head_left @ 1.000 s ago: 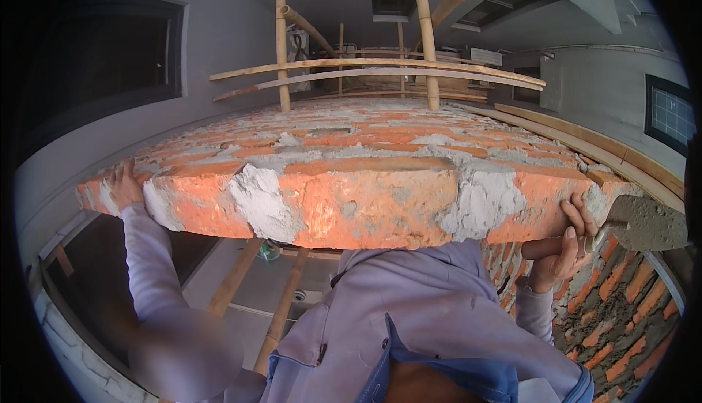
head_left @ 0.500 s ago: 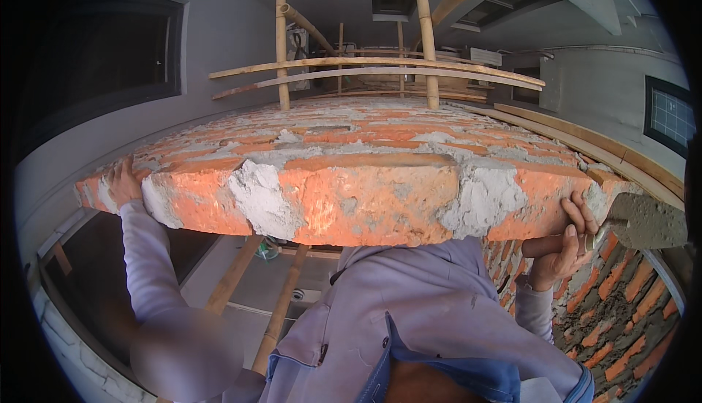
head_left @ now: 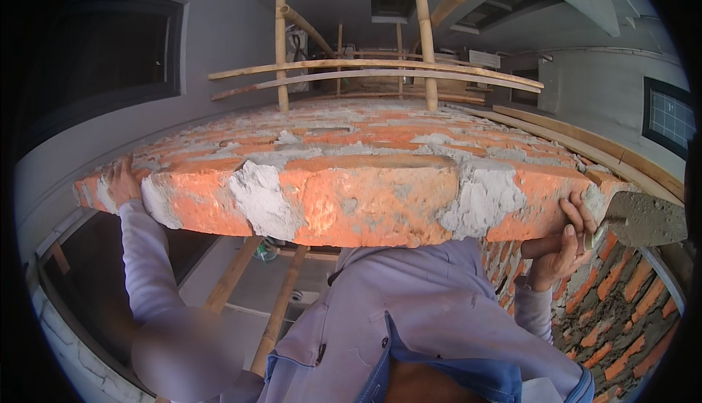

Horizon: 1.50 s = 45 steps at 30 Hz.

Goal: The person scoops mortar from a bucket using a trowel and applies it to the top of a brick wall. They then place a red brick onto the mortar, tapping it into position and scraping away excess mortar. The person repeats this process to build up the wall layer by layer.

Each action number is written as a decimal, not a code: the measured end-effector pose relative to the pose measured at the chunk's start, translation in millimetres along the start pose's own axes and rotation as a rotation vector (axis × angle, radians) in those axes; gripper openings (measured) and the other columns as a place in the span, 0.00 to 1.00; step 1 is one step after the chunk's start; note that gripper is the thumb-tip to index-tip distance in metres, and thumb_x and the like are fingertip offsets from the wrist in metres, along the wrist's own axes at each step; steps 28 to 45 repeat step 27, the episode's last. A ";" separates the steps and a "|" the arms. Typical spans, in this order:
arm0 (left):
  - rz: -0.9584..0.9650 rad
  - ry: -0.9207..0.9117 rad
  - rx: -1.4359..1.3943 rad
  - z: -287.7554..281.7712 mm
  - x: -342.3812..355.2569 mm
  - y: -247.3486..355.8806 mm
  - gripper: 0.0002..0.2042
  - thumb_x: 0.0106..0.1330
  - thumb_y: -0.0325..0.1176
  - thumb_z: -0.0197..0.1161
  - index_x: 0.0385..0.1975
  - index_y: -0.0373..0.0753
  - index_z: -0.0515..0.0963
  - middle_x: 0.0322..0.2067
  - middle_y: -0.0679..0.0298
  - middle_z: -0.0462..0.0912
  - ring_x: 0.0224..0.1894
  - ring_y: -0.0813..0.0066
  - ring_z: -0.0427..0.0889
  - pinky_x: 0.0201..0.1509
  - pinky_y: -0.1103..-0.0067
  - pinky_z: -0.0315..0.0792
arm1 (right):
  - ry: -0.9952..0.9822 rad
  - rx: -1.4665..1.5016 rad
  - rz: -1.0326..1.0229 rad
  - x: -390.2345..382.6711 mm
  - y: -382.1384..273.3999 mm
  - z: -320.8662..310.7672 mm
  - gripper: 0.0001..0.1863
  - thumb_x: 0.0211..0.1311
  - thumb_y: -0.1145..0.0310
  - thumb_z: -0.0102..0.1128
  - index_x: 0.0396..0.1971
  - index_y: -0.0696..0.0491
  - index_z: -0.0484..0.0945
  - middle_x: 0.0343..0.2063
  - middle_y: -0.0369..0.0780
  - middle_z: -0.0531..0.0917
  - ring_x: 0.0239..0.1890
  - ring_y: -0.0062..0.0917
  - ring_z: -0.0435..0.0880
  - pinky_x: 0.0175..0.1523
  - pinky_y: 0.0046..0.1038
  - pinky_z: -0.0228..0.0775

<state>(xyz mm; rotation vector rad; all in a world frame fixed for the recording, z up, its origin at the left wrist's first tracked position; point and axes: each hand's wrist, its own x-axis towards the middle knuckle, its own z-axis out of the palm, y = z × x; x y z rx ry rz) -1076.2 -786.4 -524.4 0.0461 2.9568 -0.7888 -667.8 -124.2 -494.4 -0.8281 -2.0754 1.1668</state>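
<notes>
My left hand (head_left: 123, 183) lies on the left end of a brick wall's top (head_left: 365, 202), its fingers stretched over the orange-red brick. Nothing shows between those fingers. At the right end, my right hand (head_left: 561, 246) is closed around the wooden handle of a trowel (head_left: 647, 220). The trowel's grey blade points outward to the right, beside the brick end. Some of my right fingers are against the brick face. Pale mortar (head_left: 265, 198) fills the joints between the top bricks. A blurred patch hides part of my left arm.
Bamboo poles (head_left: 282, 37) and wooden rails (head_left: 380, 66) stand beyond the wall. Long boards (head_left: 592, 147) run along its right side. Below left are more bamboo poles (head_left: 281, 311) and a dark opening. Rough brickwork with mortar (head_left: 621, 308) lies below right. A dark window (head_left: 102, 63) is at left.
</notes>
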 end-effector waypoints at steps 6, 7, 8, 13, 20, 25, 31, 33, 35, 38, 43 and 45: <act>-0.059 -0.072 0.008 -21.8 -7.3 21.8 0.28 0.51 0.43 0.69 0.56 0.56 0.74 0.59 0.61 0.73 0.67 0.56 0.60 0.64 0.52 0.57 | 0.034 -0.007 0.030 -2.2 0.3 1.5 0.22 0.55 0.69 0.47 0.48 0.68 0.70 0.38 0.50 0.83 0.57 0.38 0.75 0.72 0.45 0.46; -0.060 -0.080 0.018 -24.5 -7.8 23.4 0.27 0.52 0.43 0.69 0.55 0.55 0.74 0.59 0.61 0.73 0.67 0.56 0.60 0.64 0.52 0.57 | 0.039 -0.018 0.029 -1.3 -0.9 1.8 0.22 0.55 0.68 0.47 0.47 0.68 0.70 0.36 0.49 0.83 0.57 0.38 0.75 0.73 0.45 0.45; -0.054 -0.058 0.019 -23.0 -10.2 18.5 0.26 0.53 0.42 0.68 0.55 0.55 0.75 0.59 0.61 0.73 0.66 0.57 0.61 0.63 0.53 0.57 | 0.033 -0.020 0.034 -0.4 -0.7 1.4 0.22 0.55 0.68 0.48 0.47 0.68 0.70 0.36 0.49 0.83 0.57 0.38 0.75 0.73 0.46 0.45; 0.014 0.033 0.029 3.9 -10.6 -4.1 0.21 0.57 0.36 0.63 0.53 0.51 0.76 0.57 0.61 0.75 0.64 0.55 0.63 0.62 0.55 0.59 | 0.026 -0.053 0.046 -0.5 -2.1 0.7 0.24 0.53 0.67 0.47 0.47 0.68 0.69 0.36 0.49 0.83 0.58 0.39 0.74 0.73 0.47 0.44; 0.116 0.046 -0.015 4.6 -5.1 -15.8 0.21 0.55 0.33 0.65 0.52 0.47 0.76 0.51 0.60 0.79 0.61 0.49 0.67 0.62 0.59 0.62 | 0.037 -0.090 0.048 -4.2 -2.1 2.3 0.24 0.54 0.66 0.45 0.45 0.70 0.71 0.39 0.50 0.81 0.59 0.40 0.72 0.73 0.47 0.45; 0.058 0.005 -0.037 4.7 -7.6 -14.3 0.25 0.52 0.34 0.67 0.54 0.47 0.75 0.53 0.59 0.77 0.63 0.51 0.65 0.62 0.57 0.61 | -0.005 -0.105 0.053 -1.2 -4.0 2.6 0.23 0.57 0.67 0.45 0.48 0.70 0.68 0.41 0.50 0.81 0.59 0.40 0.72 0.73 0.47 0.43; -0.018 -0.089 0.028 -38.2 -9.6 34.8 0.26 0.55 0.34 0.66 0.57 0.47 0.73 0.56 0.60 0.75 0.65 0.53 0.62 0.63 0.55 0.59 | -0.029 -0.095 0.039 3.2 1.0 1.7 0.24 0.57 0.67 0.48 0.48 0.69 0.69 0.44 0.51 0.80 0.60 0.40 0.71 0.73 0.46 0.41; -0.018 -0.089 0.028 -38.2 -9.6 34.8 0.26 0.55 0.34 0.66 0.57 0.47 0.73 0.56 0.60 0.75 0.65 0.53 0.62 0.63 0.55 0.59 | -0.029 -0.095 0.039 3.2 1.0 1.7 0.24 0.57 0.67 0.48 0.48 0.69 0.69 0.44 0.51 0.80 0.60 0.40 0.71 0.73 0.46 0.41; -0.018 -0.089 0.028 -38.2 -9.6 34.8 0.26 0.55 0.34 0.66 0.57 0.47 0.73 0.56 0.60 0.75 0.65 0.53 0.62 0.63 0.55 0.59 | -0.029 -0.095 0.039 3.2 1.0 1.7 0.24 0.57 0.67 0.48 0.48 0.69 0.69 0.44 0.51 0.80 0.60 0.40 0.71 0.73 0.46 0.41; -0.018 -0.089 0.028 -38.2 -9.6 34.8 0.26 0.55 0.34 0.66 0.57 0.47 0.73 0.56 0.60 0.75 0.65 0.53 0.62 0.63 0.55 0.59 | -0.029 -0.095 0.039 3.2 1.0 1.7 0.24 0.57 0.67 0.48 0.48 0.69 0.69 0.44 0.51 0.80 0.60 0.40 0.71 0.73 0.46 0.41; -0.018 -0.089 0.028 -38.2 -9.6 34.8 0.26 0.55 0.34 0.66 0.57 0.47 0.73 0.56 0.60 0.75 0.65 0.53 0.62 0.63 0.55 0.59 | -0.029 -0.095 0.039 3.2 1.0 1.7 0.24 0.57 0.67 0.48 0.48 0.69 0.69 0.44 0.51 0.80 0.60 0.40 0.71 0.73 0.46 0.41; -0.018 -0.089 0.028 -38.2 -9.6 34.8 0.26 0.55 0.34 0.66 0.57 0.47 0.73 0.56 0.60 0.75 0.65 0.53 0.62 0.63 0.55 0.59 | -0.029 -0.095 0.039 3.2 1.0 1.7 0.24 0.57 0.67 0.48 0.48 0.69 0.69 0.44 0.51 0.80 0.60 0.40 0.71 0.73 0.46 0.41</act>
